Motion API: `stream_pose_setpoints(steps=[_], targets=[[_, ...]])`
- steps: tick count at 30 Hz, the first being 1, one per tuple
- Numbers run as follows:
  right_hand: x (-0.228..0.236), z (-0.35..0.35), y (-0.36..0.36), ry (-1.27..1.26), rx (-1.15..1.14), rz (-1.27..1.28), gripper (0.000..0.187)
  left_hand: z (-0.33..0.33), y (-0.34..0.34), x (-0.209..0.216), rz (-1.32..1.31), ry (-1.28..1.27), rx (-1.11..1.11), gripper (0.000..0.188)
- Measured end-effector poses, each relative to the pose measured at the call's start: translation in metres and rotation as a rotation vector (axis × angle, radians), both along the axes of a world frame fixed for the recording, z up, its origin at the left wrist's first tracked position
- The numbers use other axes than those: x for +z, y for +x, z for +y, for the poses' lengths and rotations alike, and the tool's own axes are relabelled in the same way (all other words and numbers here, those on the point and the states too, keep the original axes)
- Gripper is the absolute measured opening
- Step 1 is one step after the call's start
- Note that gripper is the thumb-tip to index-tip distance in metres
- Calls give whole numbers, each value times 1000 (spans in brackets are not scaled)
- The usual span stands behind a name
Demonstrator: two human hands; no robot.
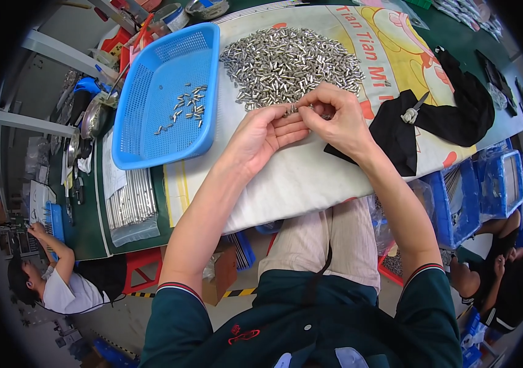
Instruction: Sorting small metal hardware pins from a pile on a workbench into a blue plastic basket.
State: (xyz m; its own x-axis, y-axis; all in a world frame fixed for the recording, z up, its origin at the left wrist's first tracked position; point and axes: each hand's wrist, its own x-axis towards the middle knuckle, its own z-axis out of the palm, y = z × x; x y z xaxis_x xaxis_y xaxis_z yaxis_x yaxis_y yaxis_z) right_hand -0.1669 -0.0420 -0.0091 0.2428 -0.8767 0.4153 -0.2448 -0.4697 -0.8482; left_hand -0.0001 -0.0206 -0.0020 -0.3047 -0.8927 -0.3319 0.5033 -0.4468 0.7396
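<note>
Two bare hands (342, 121), one rect. blue plastic basket (157, 107), one heap of small silvery metal cylinders (289, 64) (qty. unclear) and one blade w/ whitish grip (413, 111) are seen.

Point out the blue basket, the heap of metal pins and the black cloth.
Blue basket (148, 104): head view, on its bare mesh floor.
Heap of metal pins (289, 64): head view, near its middle.
Black cloth (398, 136): head view, on its left part.

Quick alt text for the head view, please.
A person's bare left hand and right hand, close together, beside a heap of small silvery metal cylinders on printed white cloth; left, a blue perforated plastic basket holds some.
</note>
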Motion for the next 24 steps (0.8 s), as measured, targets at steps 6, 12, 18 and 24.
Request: stream_pose_setpoints(steps=[6, 12, 18, 24], targets=[[0, -1, 3, -392, -17, 132, 14, 1, -3, 4, 18, -34, -31, 25], [-3, -1, 2, -370, 0, 172, 11, 2, -5, 5, 1, -67, -32, 26], [-5, -4, 3, -385, -12, 126, 8, 1, -6, 3, 96, 0, -39, 24], [-1, -4, 3, -292, 5, -8, 5, -2, 4, -5, 181, -21, -89, 18]])
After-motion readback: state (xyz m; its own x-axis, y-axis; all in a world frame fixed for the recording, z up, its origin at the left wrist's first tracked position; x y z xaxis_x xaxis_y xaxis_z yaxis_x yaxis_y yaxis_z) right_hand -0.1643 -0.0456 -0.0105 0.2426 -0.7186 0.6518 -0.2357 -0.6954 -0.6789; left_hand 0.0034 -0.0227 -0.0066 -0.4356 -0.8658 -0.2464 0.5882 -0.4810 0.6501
